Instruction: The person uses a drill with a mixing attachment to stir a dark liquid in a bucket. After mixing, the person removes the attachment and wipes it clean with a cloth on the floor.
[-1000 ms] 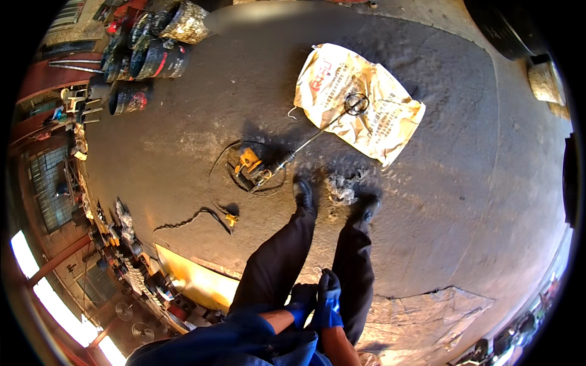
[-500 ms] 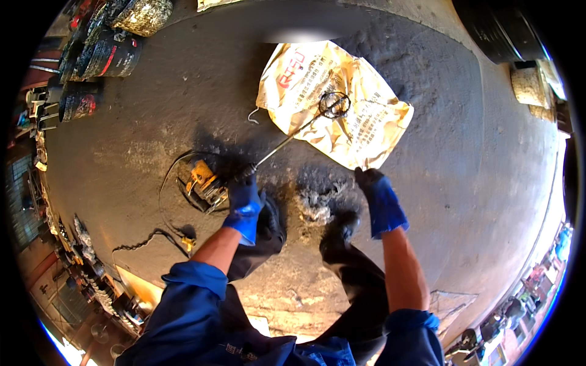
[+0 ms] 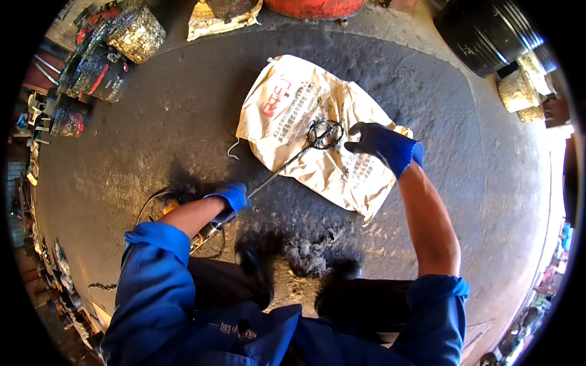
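My left hand [image 3: 229, 198], in a blue glove, is closed around the near end of a long thin metal rod [image 3: 281, 169], where it meets an orange power tool [image 3: 166, 204] mostly hidden by my forearm. The rod runs up and right onto a cream printed sack [image 3: 287, 100] lying flat on the dark floor. A dark tangle of wire [image 3: 323, 134] sits at the rod's far tip. My right hand [image 3: 381, 145], also in a blue glove, reaches onto the sack with its fingers spread, the fingertips touching the tangle's right side.
A grey fluffy clump [image 3: 310, 256] lies between my black shoes [image 3: 251, 261]. Grimy cans and buckets [image 3: 116, 46] stand at the upper left, a black drum [image 3: 488, 30] at the upper right, and a second sack [image 3: 223, 17] at the top. A small wire hook [image 3: 232, 149] lies beside the sack.
I have bent lower over the floor. My left hand went down onto the rod's near end, and my right hand reached forward onto the sack to the wire tangle.
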Available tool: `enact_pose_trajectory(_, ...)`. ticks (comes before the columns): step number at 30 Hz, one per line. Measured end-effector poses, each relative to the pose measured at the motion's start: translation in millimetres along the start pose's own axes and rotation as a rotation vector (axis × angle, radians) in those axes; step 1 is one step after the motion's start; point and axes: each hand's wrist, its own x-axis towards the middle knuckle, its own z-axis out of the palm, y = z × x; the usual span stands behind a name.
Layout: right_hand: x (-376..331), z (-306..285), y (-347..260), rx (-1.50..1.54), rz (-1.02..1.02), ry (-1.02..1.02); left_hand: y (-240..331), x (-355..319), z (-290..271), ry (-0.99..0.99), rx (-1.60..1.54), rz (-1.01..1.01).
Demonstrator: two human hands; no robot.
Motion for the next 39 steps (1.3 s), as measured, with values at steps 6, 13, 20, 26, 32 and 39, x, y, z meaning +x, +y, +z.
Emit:
enact_pose_trajectory(6,-5.1,32.0,9.3,0.14,-0.066,0.121,14.6,-11.3,1.7,-0.103,-0.341,0.061)
enact_pose_trajectory(13,-25.0,49.3,21.4,0.4,-0.11,0.282,-5.7,11.6,39.6,-0.047,-0.31,0.142)
enact_pose_trajectory(20,-50.4,61.6,22.3,0.575,-0.176,0.472,-13.9,9.3,53.1,-0.017,-0.319,0.144)
enact_pose_trajectory(26,-62.0,41.5,-3.7,0.499,0.165,0.353,1.7,-10.5,38.3,0.03,-0.366,0.121)
enact_pose_trajectory(32,-39.4,43.3,-32.8,0.111,0.161,0.169,-14.4,-3.1,51.1,0.01,-0.419,0.125)
enact_pose_trajectory(39,3.0,89.2,8.6,0.617,0.109,0.124,-2.6,0.7,35.6,-0.066,-0.445,0.129)
